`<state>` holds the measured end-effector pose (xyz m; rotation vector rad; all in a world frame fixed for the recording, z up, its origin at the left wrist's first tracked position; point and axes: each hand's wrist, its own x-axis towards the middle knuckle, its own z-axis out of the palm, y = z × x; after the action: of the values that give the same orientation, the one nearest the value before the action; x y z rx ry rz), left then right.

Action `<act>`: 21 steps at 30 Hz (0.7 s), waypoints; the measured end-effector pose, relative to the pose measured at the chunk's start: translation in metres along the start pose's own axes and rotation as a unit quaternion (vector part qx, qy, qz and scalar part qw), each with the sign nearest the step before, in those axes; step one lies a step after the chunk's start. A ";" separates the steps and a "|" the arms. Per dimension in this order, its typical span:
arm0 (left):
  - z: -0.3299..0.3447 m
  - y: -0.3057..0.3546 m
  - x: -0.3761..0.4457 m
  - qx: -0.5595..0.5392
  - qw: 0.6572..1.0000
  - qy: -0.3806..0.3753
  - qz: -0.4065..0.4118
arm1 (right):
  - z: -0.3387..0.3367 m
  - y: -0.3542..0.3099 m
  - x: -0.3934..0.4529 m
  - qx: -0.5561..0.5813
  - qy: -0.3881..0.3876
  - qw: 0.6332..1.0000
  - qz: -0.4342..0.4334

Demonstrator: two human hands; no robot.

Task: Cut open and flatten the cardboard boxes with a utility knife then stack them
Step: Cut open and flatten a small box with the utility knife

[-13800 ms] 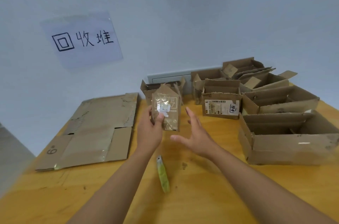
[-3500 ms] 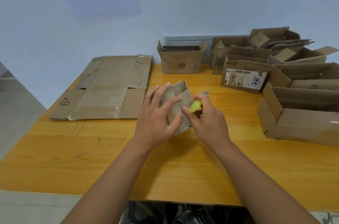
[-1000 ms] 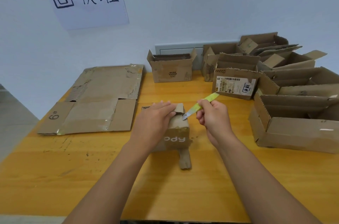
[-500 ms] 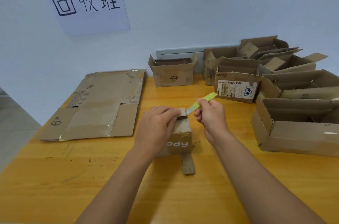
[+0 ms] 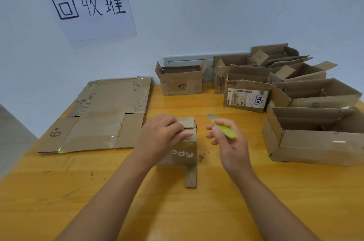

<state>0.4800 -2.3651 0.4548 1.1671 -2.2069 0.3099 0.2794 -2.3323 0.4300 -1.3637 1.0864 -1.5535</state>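
A small brown cardboard box with white lettering stands on the wooden table in front of me, one flap lying flat toward me. My left hand rests on its top, fingers over the upper flaps. My right hand holds a lime-green utility knife just right of the box, its blade out, pointing up and left and clear of the cardboard. A flattened cardboard sheet marked "6#" lies at the left.
Several open boxes crowd the right and back of the table: a large one at the right, a labelled one behind it, a small one by the wall. A paper sign hangs on the wall.
My right hand has drawn the knife away from the box top to the right and turned it, so the blade now points up-left. My left hand stays on the box.
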 end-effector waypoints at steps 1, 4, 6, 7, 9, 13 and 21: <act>0.000 0.002 -0.002 0.003 1.000 -0.021 0.002 | 0.000 0.003 -0.005 -0.021 -0.025 0.999 -0.023; -0.004 0.008 -0.006 -0.007 0.998 -0.054 -0.034 | 0.005 0.007 -0.004 -0.099 -0.105 0.987 -0.069; -0.008 0.013 -0.009 -0.007 0.996 -0.064 -0.056 | 0.012 0.007 0.003 -0.153 -0.149 0.975 -0.065; -0.010 0.015 -0.010 -0.006 0.996 -0.071 -0.060 | 0.015 0.007 0.005 -0.177 -0.159 0.969 -0.069; -0.015 0.021 -0.010 -0.003 0.993 -0.102 -0.066 | 0.018 0.007 0.005 -0.200 -0.154 0.964 -0.081; -0.020 0.025 -0.004 -0.030 0.974 -0.191 -0.115 | 0.018 0.006 0.002 -0.168 -0.140 0.972 -0.085; -0.025 0.023 0.008 -0.119 0.954 -0.216 -0.172 | 0.000 -0.001 0.000 -0.023 -0.048 0.997 -0.050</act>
<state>0.4687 -2.3453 0.4807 1.5569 -2.2551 -0.3833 0.2798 -2.3319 0.4307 -1.5293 1.0150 -1.5241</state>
